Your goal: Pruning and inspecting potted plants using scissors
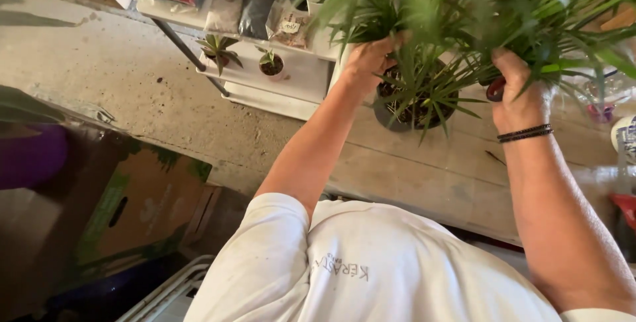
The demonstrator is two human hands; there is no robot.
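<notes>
Left hand (368, 62) is gripping leaves of the green spiky plant in its dark round pot (391, 115), upper centre; right hand (520, 93) is clutching a red-handled tool (495, 89), trimming step; next cut needs care.

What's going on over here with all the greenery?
A person in a white T-shirt leans over a wooden workbench, both hands in a leafy potted plant. The left hand parts the leaves by the dark pot; the right hand grips something red-handled. Two small succulents sit on a white shelf nearby.
</notes>
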